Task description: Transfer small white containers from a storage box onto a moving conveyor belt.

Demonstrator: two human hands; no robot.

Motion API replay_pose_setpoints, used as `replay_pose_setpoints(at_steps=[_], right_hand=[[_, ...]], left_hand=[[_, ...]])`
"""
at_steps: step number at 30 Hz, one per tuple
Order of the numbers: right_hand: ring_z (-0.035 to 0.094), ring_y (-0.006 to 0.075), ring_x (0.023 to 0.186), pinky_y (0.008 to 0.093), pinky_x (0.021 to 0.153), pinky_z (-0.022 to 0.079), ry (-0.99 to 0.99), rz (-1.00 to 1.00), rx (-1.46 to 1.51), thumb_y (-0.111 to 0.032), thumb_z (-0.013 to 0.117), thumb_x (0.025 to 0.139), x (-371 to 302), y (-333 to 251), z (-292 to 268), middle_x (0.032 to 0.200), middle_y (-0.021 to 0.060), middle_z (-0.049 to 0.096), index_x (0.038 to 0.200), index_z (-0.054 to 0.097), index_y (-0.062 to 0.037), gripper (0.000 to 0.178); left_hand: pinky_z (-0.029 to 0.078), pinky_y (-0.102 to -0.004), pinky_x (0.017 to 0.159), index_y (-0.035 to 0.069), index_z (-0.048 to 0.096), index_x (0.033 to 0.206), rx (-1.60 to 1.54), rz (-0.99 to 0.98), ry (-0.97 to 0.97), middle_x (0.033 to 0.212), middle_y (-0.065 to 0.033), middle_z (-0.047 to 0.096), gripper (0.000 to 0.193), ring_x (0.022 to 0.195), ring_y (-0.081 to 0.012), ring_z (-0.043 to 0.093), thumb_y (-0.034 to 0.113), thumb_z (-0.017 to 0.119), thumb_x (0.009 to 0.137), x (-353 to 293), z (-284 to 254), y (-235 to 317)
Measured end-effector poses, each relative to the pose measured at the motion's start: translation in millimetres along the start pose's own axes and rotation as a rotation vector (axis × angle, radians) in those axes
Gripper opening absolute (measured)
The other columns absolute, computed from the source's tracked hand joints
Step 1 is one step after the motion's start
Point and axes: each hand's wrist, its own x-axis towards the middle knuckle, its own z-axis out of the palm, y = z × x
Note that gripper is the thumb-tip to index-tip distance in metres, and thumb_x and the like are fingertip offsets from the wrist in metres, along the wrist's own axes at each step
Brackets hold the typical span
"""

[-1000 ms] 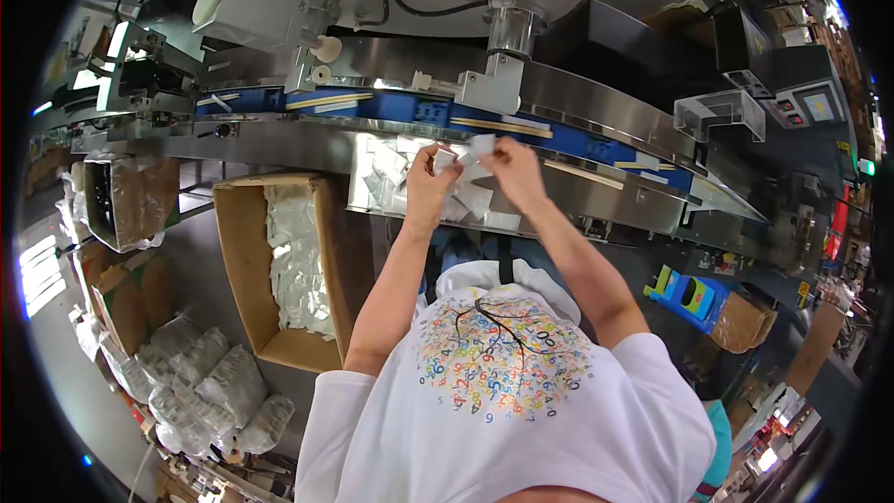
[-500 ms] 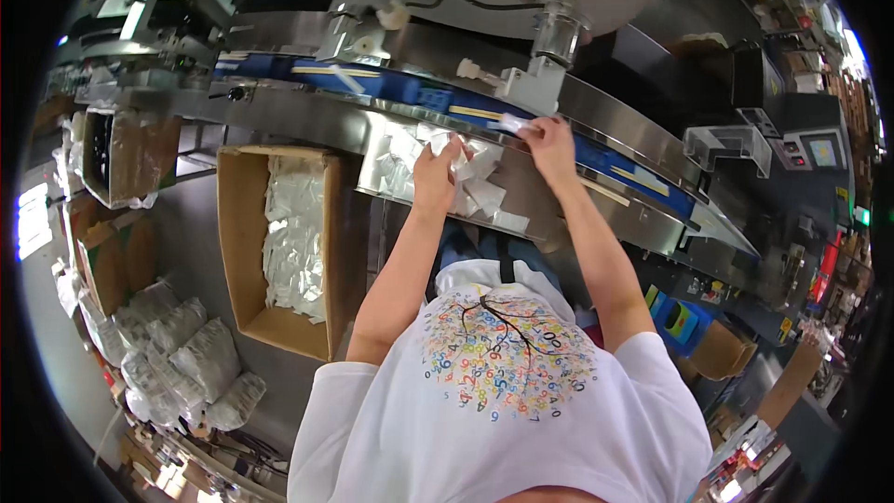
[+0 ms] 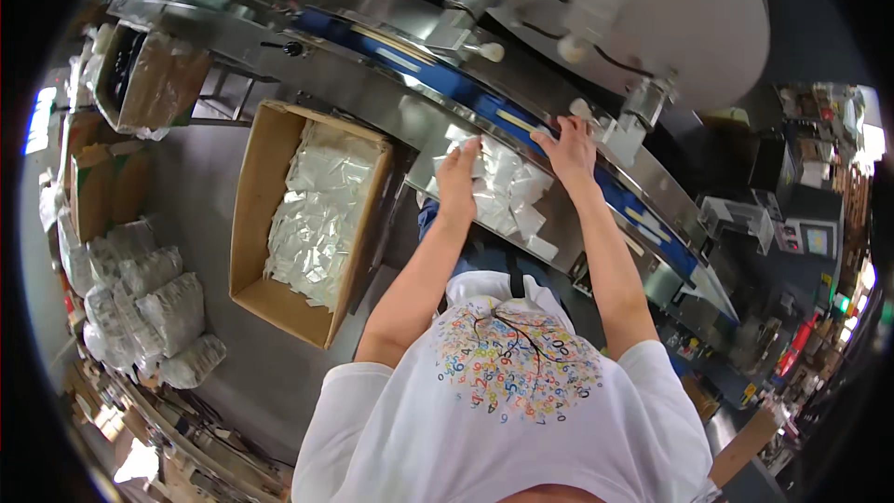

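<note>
I have my right hand (image 3: 568,151) over the belt (image 3: 456,86), thumb spread from its fingers near a stick (image 3: 514,120), and my left hand (image 3: 457,184) at the packets (image 3: 507,188) heaped on the tray (image 3: 566,225), though from here I cannot tell if those fingers pinch one.

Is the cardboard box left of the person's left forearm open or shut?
Open: no flaps cover the top of the cardboard box, and the whitish packets inside show plainly.

Right hand (image 3: 570,154) loosened its pinch on a white packet and splayed above the blue belt (image 3: 447,84), view turned so the belt sloped more steeply, pale round plate (image 3: 712,37) went from top centre to upper right.
</note>
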Motion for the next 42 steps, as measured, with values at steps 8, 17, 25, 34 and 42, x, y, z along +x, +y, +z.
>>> replay_pose_setpoints(at_steps=[8, 17, 25, 34, 42], right_hand=[[0.054, 0.03, 0.086, 0.0377, 0.076, 0.043, 0.15, -0.493, -0.254, -0.013, 0.067, 0.069, 23.5, -25.5, 42.4, 0.085, 0.0111, 0.057, 0.082, 0.062, -0.0071, 0.015], [0.057, 0.0324, 0.08, 0.0423, 0.062, 0.045, -0.237, -0.074, -0.165, -0.03, 0.062, 0.077, -18.3, -33.4, 68.1, 0.082, 0.0124, 0.057, 0.072, 0.06, -0.0082, 0.023], [0.053, 0.0294, 0.086, 0.0395, 0.07, 0.045, 0.021, -0.202, -0.175, -0.021, 0.069, 0.07, -42.2, -40.3, 109.0, 0.088, 0.0098, 0.053, 0.076, 0.058, -0.0054, 0.02], [0.052, 0.0282, 0.087, 0.0382, 0.074, 0.043, -0.05, -0.224, -0.322, -0.017, 0.067, 0.069, -31.8, -23.6, 94.5, 0.089, 0.0086, 0.053, 0.081, 0.058, -0.0066, 0.018], [0.054, 0.026, 0.086, 0.0355, 0.074, 0.044, 0.16, -0.292, -0.218, -0.018, 0.065, 0.071, -57.3, 16.2, 93.1, 0.087, 0.0061, 0.055, 0.082, 0.062, -0.0094, 0.014]], left_hand=[[0.043, -0.0282, 0.074, 0.003, 0.057, 0.103, 0.368, 0.64, 0.23, 0.088, -0.0041, 0.058, 0.023, 0.08, -0.0143, 0.053, 0.014, 0.06, 0.083, 15.3, -38.3, 37.2], [0.037, -0.0415, 0.092, 0.003, 0.047, 0.118, 1.484, 0.538, 0.368, 0.112, -0.0142, 0.052, 0.051, 0.107, -0.0316, 0.046, 0.018, 0.066, 0.074, 116.4, -263.7, 89.2], [0.03, -0.0452, 0.097, 0.006, 0.045, 0.122, 1.945, 0.443, -0.13, 0.118, -0.0138, 0.047, 0.07, 0.114, -0.032, 0.039, 0.025, 0.075, 0.062, 177.7, -260.0, 70.1], [0.046, -0.0393, 0.074, 0.011, 0.061, 0.099, 1.809, 0.759, -0.291, 0.097, -0.016, 0.057, 0.032, 0.086, -0.0318, 0.055, 0.01, 0.068, 0.068, 180.8, -259.5, 73.1], [0.044, -0.0325, 0.056, 0.0, 0.061, 0.084, 1.437, 0.176, 0.431, 0.075, -0.0076, 0.059, 0.019, 0.07, -0.0153, 0.057, 0.019, 0.06, 0.084, 113.1, -266.5, 126.4]])
